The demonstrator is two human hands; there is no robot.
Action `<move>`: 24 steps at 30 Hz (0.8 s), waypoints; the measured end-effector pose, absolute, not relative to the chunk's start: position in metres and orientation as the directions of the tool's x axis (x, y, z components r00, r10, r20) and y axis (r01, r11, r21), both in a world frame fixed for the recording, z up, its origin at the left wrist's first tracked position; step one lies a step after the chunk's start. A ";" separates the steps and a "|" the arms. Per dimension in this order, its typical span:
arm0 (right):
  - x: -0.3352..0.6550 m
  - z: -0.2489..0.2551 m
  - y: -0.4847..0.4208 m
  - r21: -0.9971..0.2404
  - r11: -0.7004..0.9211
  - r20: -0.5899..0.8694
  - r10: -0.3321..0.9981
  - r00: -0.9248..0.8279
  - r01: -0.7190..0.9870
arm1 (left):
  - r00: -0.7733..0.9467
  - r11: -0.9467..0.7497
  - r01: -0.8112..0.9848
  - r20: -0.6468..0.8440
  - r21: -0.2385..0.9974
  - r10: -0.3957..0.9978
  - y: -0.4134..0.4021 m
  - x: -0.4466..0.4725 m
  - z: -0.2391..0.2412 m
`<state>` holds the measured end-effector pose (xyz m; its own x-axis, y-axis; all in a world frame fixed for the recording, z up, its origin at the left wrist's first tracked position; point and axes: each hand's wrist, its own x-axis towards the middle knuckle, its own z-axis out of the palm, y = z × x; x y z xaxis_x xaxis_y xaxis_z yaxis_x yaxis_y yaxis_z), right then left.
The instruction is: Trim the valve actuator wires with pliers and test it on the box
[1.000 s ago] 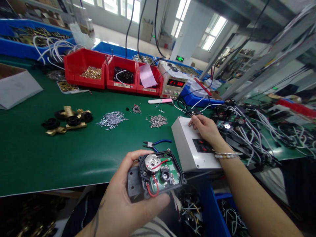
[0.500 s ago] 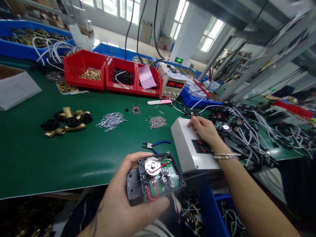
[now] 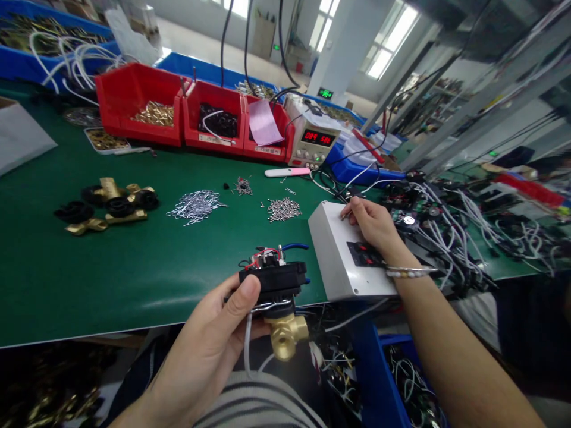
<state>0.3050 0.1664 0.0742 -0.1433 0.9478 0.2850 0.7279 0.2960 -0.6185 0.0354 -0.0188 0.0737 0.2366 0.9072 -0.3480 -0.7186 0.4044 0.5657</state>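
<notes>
Brass and black plastic are making up the valve unit (image 3: 273,284) that your left hand (image 3: 209,348) is gripping just off the near edge of the green mat (image 3: 111,267). You are clamping it firmly: your thumb is pressing on the near side of the black housing and your fingers are wrapping round behind it. The housing is sitting edge-on to you, with red wires and small parts showing on its top. The brass fitting (image 3: 288,337) is hanging beneath it with a round port facing you. A white cable (image 3: 247,348) is dropping from under it past your palm.

Your right hand (image 3: 373,227) is resting on the white box (image 3: 332,261), which is lying at the mat's near right edge, apart from the valve unit. Its fingers are bending down onto the lid near the far corner, closing on nothing that shows. The wrist is wearing a bracelet (image 3: 410,272), and the heel of the hand is lying just beside the box's black panel (image 3: 362,254).

Blue-handled pliers (image 3: 295,246) are lying on the mat just behind the valve unit. Farther back, a heap of long metal pins (image 3: 195,205) and a smaller heap of screws (image 3: 284,208) are lying well apart from your hands. Red bins (image 3: 134,95) are standing along the far edge, and a power supply (image 3: 314,145) is glowing with red digits beside them.
</notes>
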 end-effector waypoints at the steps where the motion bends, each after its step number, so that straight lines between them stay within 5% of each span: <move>1: 0.305 0.074 0.166 -0.619 0.296 0.286 0.948 -0.142 0.727 | 0.232 0.402 -0.722 -0.350 0.563 0.908 -0.019 0.036 0.074; 24: 0.303 0.075 0.165 -0.634 0.297 0.289 0.947 -0.138 0.714 | 0.214 0.408 -0.699 -0.374 0.587 0.903 -0.021 0.034 0.072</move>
<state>0.3035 0.1653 0.0750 -0.1381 0.9474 0.2886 0.7141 0.2972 -0.6338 0.0336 -0.0207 0.0723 0.2136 0.9026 -0.3738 -0.6993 0.4085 0.5866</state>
